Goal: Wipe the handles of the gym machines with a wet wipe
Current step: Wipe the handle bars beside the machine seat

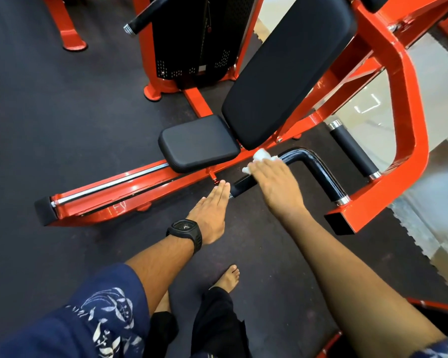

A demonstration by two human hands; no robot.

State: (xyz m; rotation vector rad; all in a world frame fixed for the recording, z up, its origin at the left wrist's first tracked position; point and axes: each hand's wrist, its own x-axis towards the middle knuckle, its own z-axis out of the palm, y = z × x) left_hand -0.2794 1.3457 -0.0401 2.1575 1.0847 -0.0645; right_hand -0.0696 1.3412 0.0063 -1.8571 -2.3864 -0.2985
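White wet wipe (261, 155) is lying on the black bent handle (318, 166) of the orange machine frame (404, 112), just beside the seat pad (198, 143). Right hand (274, 182) is pressing the wipe onto the bar, fingers laid flat over it; thumb hidden. Left hand (210, 213), wearing a black watch (185, 229), is hovering flat, fingers straight, tips just beside the handle's free end.

Frame (140, 189): glossy orange painted metal
Handle (322, 171): glossy black metal
Seat pad (197, 143): smooth matt black
Floor (49, 120): matt, dark
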